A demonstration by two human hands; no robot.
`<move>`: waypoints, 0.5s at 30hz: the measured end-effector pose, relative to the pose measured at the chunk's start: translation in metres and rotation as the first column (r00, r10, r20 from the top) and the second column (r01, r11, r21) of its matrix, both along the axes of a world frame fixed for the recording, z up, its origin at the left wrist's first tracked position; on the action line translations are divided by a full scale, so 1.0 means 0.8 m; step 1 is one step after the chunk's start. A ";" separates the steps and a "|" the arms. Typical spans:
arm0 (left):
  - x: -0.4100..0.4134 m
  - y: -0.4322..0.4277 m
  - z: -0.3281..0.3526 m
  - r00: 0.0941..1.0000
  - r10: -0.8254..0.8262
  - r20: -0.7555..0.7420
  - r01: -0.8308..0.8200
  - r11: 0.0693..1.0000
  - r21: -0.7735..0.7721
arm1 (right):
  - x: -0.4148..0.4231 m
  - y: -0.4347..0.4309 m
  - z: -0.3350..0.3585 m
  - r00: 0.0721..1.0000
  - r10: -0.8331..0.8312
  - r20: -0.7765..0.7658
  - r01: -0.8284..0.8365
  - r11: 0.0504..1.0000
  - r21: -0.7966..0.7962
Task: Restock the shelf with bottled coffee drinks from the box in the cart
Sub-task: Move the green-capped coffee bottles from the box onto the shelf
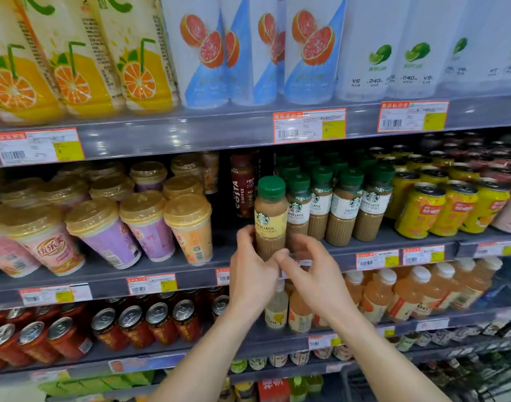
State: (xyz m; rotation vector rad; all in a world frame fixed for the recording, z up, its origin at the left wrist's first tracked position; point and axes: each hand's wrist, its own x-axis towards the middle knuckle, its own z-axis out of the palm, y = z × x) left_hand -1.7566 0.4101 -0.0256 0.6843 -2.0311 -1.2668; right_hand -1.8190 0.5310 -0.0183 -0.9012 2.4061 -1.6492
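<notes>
A coffee bottle (pixel 270 216) with a green cap and a yellow label stands upright at the front edge of the middle shelf (pixel 219 274). My left hand (pixel 253 268) grips its lower part from the left. My right hand (pixel 309 265) is at its right side, thumb against the bottle's base, fingers curled loosely in front of the neighbouring bottles. Rows of green-capped latte bottles (pixel 347 204) with white labels stand right beside it. The box and its contents are out of view.
A dark Costa coffee bottle (pixel 242 187) stands behind a gap on the left. Lidded milk-tea cups (pixel 144 221) fill the shelf's left, yellow cans (pixel 439 210) its right. Juice bottles (pixel 408 291) and red cans (pixel 132 326) sit below. A cart's rim (pixel 350 378) shows bottom right.
</notes>
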 end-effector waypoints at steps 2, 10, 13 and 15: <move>-0.010 -0.014 0.008 1.000 0.008 -0.006 -0.008 0.999 -0.033 | -0.005 -0.005 -0.001 1.000 -0.009 0.000 0.009 1.000 0.009; -0.029 -0.027 -0.011 0.999 -0.046 0.026 0.045 0.999 0.018 | -0.047 -0.012 -0.017 0.946 -0.277 -0.169 0.304 0.937 0.169; -0.029 -0.029 -0.009 1.000 -0.031 0.002 0.031 0.999 0.034 | -0.057 -0.026 -0.018 0.883 -0.341 -0.322 0.439 0.844 0.309; -0.026 -0.033 -0.011 1.000 -0.021 -0.003 0.021 0.999 0.038 | -0.058 -0.035 -0.019 0.847 -0.374 -0.377 0.500 0.802 0.328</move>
